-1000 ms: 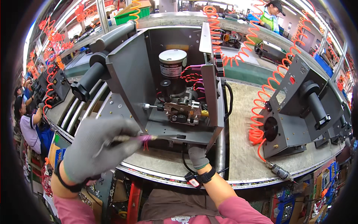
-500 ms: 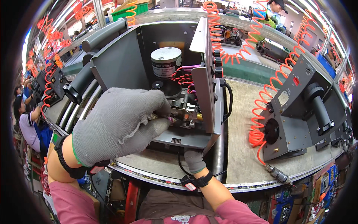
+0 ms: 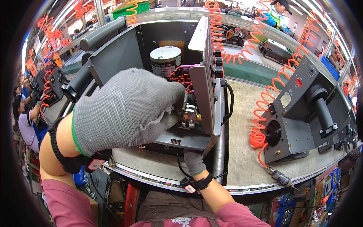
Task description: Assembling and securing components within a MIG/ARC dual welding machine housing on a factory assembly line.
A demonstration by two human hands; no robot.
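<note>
An open grey metal machine housing point(image 3: 118, 56) stands tilted before me, with a dark cylinder with a pale top point(image 3: 166, 55) inside. My left hand point(image 3: 126, 109), in a grey knit glove, reaches in from the left. Its thumb and fingers are closed together against the left side of a small metal clamp mechanism point(image 3: 191, 112); whatever they pinch is hidden behind the glove. Red and purple wires point(image 3: 183, 76) run above it to the upright panel point(image 3: 203, 79). My right hand point(image 3: 194, 162), also gloved, is at the housing's lower front edge, its fingers hidden beneath.
On the bench to the right stands another grey housing point(image 3: 297, 117) with a black fan. Coiled orange air hoses point(image 3: 258, 140) hang around, one ending at a pneumatic driver point(image 3: 281, 177) near the front edge. Metal rollers point(image 3: 219, 151) run under my housing. Co-workers are at left and far right.
My left hand has moved up and to the right, deeper over the metal mechanism, and its fingertips have gone out of sight. My right hand stays at the lower edge.
</note>
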